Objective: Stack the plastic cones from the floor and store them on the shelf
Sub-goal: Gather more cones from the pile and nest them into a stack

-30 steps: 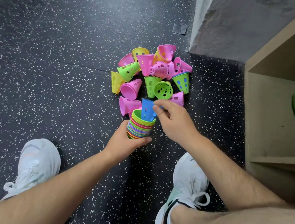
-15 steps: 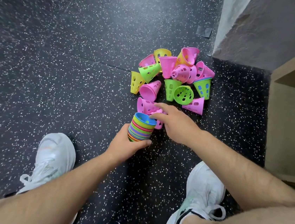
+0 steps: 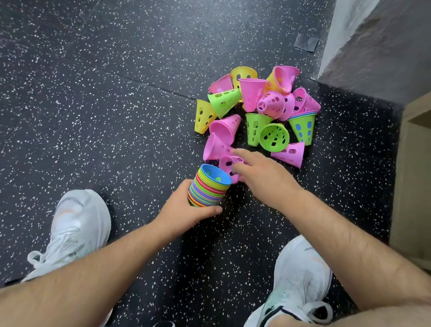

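Right fingers (image 3: 239, 153): index stretched forward, the rest blurred over a small pink cone (image 3: 227, 164) lying on its side; cannot tell whether they grasp it or only touch it. Right hand (image 3: 266, 177) is palm down, forearm reaching in from the lower right.

Left fingers wrap the base of the cone stack (image 3: 208, 189), thumb (image 3: 213, 209) on the near side, clenched round it. Left hand (image 3: 186, 208) holds the stack tilted, mouth up, low over the floor (image 3: 109, 97). Stack: many nested cones, rims striped in several colours, blue cone (image 3: 214, 172) innermost on top.

Loose cones (image 3: 258, 106), pink, green and yellow, lie heaped just beyond the right hand. Wooden shelf (image 3: 426, 187) stands at the right edge, well apart.
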`<state>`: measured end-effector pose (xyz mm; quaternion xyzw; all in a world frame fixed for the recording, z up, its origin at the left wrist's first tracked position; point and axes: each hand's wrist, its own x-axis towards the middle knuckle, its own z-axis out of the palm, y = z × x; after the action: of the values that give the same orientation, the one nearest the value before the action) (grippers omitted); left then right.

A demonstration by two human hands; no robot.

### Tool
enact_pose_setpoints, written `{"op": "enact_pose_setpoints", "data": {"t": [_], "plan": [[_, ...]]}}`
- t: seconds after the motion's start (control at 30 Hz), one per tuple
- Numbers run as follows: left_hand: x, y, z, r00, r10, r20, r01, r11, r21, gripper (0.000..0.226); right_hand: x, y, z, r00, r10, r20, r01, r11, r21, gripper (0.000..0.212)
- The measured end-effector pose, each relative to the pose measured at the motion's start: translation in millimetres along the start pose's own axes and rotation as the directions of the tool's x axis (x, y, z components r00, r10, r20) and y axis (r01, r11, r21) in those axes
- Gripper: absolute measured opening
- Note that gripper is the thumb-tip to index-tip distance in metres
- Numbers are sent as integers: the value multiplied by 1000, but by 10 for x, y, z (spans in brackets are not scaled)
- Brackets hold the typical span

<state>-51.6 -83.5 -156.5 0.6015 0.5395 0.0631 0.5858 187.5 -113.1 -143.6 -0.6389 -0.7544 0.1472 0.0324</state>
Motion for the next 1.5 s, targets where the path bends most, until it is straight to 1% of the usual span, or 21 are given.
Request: {"op": "enact_pose_setpoints", "data": {"t": [0.1, 0.17, 0.2, 0.27, 0.33, 0.4, 0.47, 0.53, 0.6, 0.7, 0.77, 0.83, 0.9, 0.97, 1.07, 1.17, 1.23, 1.3, 1.33, 1.43, 1.5], "plan": [[-7, 6, 2, 1000, 11, -4, -11, 1000, -5, 62, -26, 28, -36, 997, 31, -75, -33, 999, -27, 24], [-5, 18, 3, 1000, 25, -13, -25, 1000, -2, 64, -63, 51, -102, 990, 69, -125, -70, 998, -2, 20], [3, 16, 5, 999, 33, -14, -33, 999, -1, 64, -81, 65, -134, 983, 101, -154, -96, 995, 37, 17], [13, 28, 16, 999, 49, -19, -49, 999, 0, 65, -112, 84, -201, 956, 195, -218, -159, 972, 172, 15], [32, 57, 41, 998, 67, -20, -67, 998, 6, 66, -135, 82, -271, 909, 301, -289, -198, 921, 336, 10], [64, 85, 78, 997, 78, -25, -78, 997, -2, 66, -157, 59, -360, 868, 380, -320, -207, 862, 463, 8], [90, 114, 113, 995, 90, -34, -90, 996, 1, 64, -174, 12, -448, 856, 412, -313, -207, 827, 523, 8], [109, 134, 142, 995, 97, -34, -97, 995, 3, 63, -192, -46, -500, 876, 393, -280, -195, 819, 540, 9], [120, 146, 162, 994, 106, -38, -106, 994, -16, 64, -198, -107, -500, 920, 334, -206, -176, 820, 544, 11], [111, 166, 174, 992, 105, -74, -110, 992, -65, 70, -170, -216, -417, 981, 185, -61, -122, 827, 549, 13], [92, 162, 168, 990, 94, -102, -104, 990, -100, 69, -118, -274, -356, 988, 153, 11, -131, 807, 576, 18], [67, 136, 131, 988, 73, -139, -91, 987, -130, 68, -21, -295, -335, 985, 172, 16, -146, 780, 608, 22], [49, 99, 72, 984, 54, -172, -77, 988, -132, 67, 103, -273, -310, 987, 159, -15, -122, 809, 575, 26], [47, 53, -14, 981, 36, -190, -61, 990, -126, 65, 238, -240, -276, 995, 91, -32, -66, 885, 461, 34], [74, -9, -137, 980, 20, -197, -50, 988, -147, 66, 389, -233, -227, 1000, 15, 10, -17, 959, 282, 53], [110, -31, -238, 982, 8, -188, -39, 986, -164, 69, 493, -265, -191, 998, -24, 65, 12, 985, 174, 59], [136, -20, -276, 984, 6, -176, -36, 985, -167, 69, 534, -275, -162, 994, -12, 110, -2, 993, 120, 62], [153, -11, -292, 985, 10, -171, -40, 984, -176, 67, 554, -275, -143, 992, 15, 128, -23, 998, 62, 61], [159, -15, -298, 986, 8, -168, -39, 982, -183, 65, 559, -276, -133, 994, 13, 111, -18, 999, 40, 57], [174, -26, -308, 989, 5, -147, -34, 979, -199, 61, 562, -248, -125, 999, 24, 31, -23, 999, -24, 37], [197, -37, -322, 991, -1, -136, -27, 979, -204, 63, 580, -213, -181, 997, 60, -40, -61, 998, -13, 27]]}}
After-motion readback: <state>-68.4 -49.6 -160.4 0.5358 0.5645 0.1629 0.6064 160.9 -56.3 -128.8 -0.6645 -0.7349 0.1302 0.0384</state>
